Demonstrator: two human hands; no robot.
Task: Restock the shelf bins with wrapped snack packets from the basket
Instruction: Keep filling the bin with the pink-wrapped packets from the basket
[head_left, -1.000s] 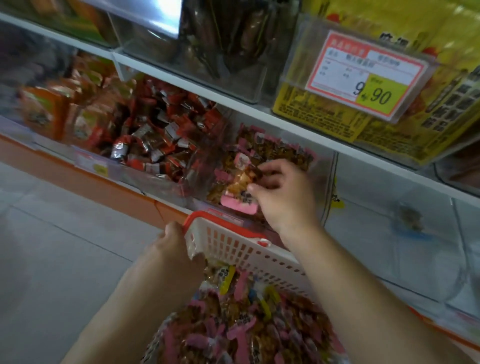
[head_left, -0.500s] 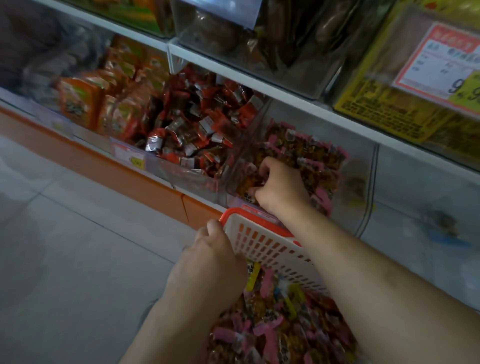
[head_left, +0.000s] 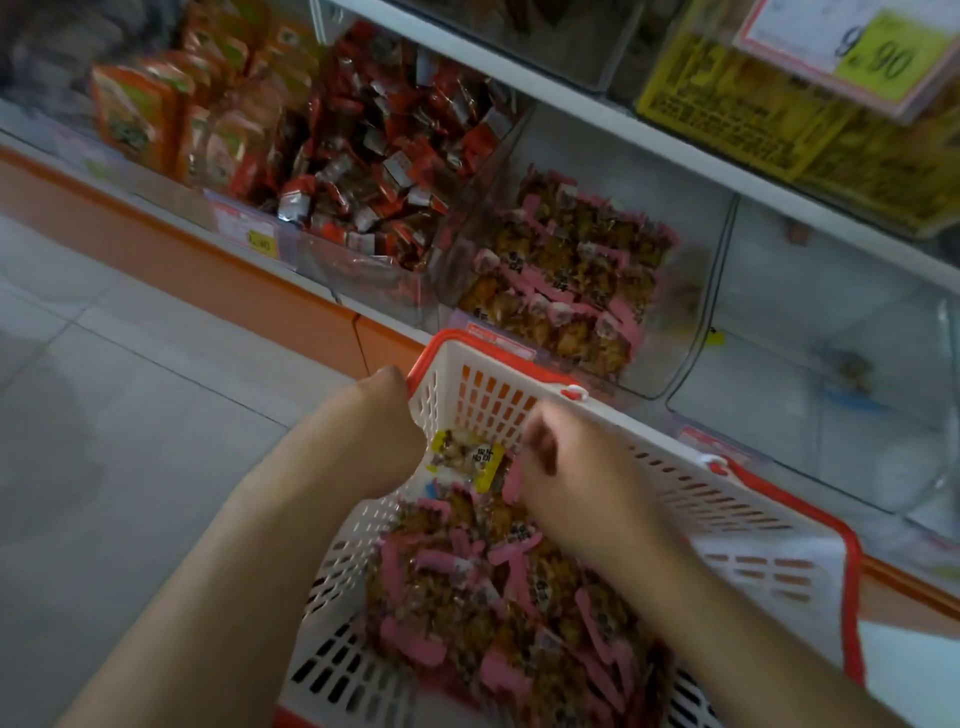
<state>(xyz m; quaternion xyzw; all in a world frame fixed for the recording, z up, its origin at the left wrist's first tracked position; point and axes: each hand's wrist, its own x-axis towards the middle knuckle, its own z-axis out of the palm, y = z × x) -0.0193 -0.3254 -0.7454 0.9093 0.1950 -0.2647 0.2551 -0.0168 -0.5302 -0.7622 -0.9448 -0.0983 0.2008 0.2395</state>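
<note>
A white basket with a red rim (head_left: 483, 400) sits low in the head view, holding several pink-wrapped snack packets (head_left: 467, 587) and one yellow packet (head_left: 467, 460). My left hand (head_left: 384, 441) grips the basket's left front corner, its fingers hidden behind the wall. My right hand (head_left: 566, 483) is inside the basket over the packets, fingers curled down and blurred; whether it holds a packet is unclear. Just past the basket's rim, the clear shelf bin (head_left: 675, 364) holds more pink packets (head_left: 571, 275).
Left of that bin stand a bin of red packets (head_left: 384, 156) and orange packs (head_left: 135, 114). A clear bin (head_left: 831, 364) to the right holds almost nothing. A price tag (head_left: 852, 47) hangs from the upper shelf. Grey floor tiles (head_left: 130, 415) lie left.
My right hand has come out of the pink-packet bin and back down into the basket. The view has tilted down. My left hand stays on the basket.
</note>
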